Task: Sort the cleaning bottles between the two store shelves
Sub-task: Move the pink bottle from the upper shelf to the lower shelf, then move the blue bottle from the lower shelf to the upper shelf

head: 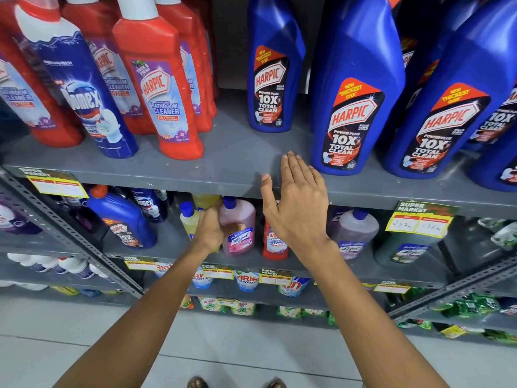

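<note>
My left hand grips a pink Lizol bottle with a blue cap on the lower shelf. My right hand hovers open, fingers spread, at the front edge of the upper shelf, holding nothing. On the upper shelf stand red Harpic bathroom cleaner bottles and a Domex bottle at left, and blue Harpic bottles at centre and right, the nearest large one just right of my right hand. A small red Harpic bottle stands on the lower shelf behind my right wrist.
The lower shelf also holds a blue Harpic bottle, a yellow bottle, a purple Lizol bottle and a dark green one. Yellow price tags hang on the shelf edges. Detergent packs fill the shelves below.
</note>
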A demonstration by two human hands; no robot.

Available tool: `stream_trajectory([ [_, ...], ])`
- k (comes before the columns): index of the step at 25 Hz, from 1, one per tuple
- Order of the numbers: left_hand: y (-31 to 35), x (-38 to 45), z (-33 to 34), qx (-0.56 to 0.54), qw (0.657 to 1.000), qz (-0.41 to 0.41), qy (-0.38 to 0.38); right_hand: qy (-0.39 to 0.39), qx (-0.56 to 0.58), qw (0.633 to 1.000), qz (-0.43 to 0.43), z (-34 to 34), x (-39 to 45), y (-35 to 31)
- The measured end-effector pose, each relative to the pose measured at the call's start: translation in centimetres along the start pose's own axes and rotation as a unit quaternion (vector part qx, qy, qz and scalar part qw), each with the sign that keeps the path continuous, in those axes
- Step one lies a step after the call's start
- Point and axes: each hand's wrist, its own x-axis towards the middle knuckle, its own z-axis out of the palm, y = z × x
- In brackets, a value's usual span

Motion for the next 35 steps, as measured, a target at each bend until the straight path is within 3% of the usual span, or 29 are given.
stream_trajectory([
  [5,-1.4,-3.2,-1.9,0.061,0.995,0.061,0.058,0.095,0.108,0.990,-0.001,0.6,-0.5,-0.4],
  [8,-5.3,-5.5,-5.0,0.077,0.987,0.101,0.099,0.187,0.342,0.921,-0.007,2.6,-3.7,-3.4],
  [9,-6.9,-6.0,-6.4,0.083,0.986,0.098,0.110,0.179,0.399,0.899,-0.017,3.9,-5.4,-4.8],
  [11,-10.2,-6.5,-9.7,0.068,0.988,0.028,0.134,0.085,0.444,0.892,-0.014,7.1,-8.6,-8.1],
  [15,-17.4,-5.4,-16.9,0.017,0.974,-0.151,0.166,-0.184,0.381,0.906,0.029,15.2,-11.0,-15.1],
  [18,-21.1,-2.9,-21.4,-0.067,0.960,-0.241,0.125,-0.285,0.312,0.906,0.035,21.5,-10.0,-19.3],
  [24,-23.9,2.3,-23.9,-0.126,0.972,-0.193,0.040,-0.337,0.178,0.924,0.033,32.5,-8.5,-23.0],
  [26,-24.2,3.7,-23.5,-0.143,0.977,-0.153,0.045,-0.340,0.120,0.933,0.012,35.1,-8.8,-23.2],
  [29,-24.0,5.2,-23.9,-0.166,0.978,-0.121,0.036,-0.318,0.060,0.946,-0.002,36.7,-9.9,-23.6],
  [35,-25.5,6.4,-25.1,-0.112,0.985,-0.127,-0.025,-0.306,0.033,0.952,-0.008,37.0,-10.1,-23.5],
])
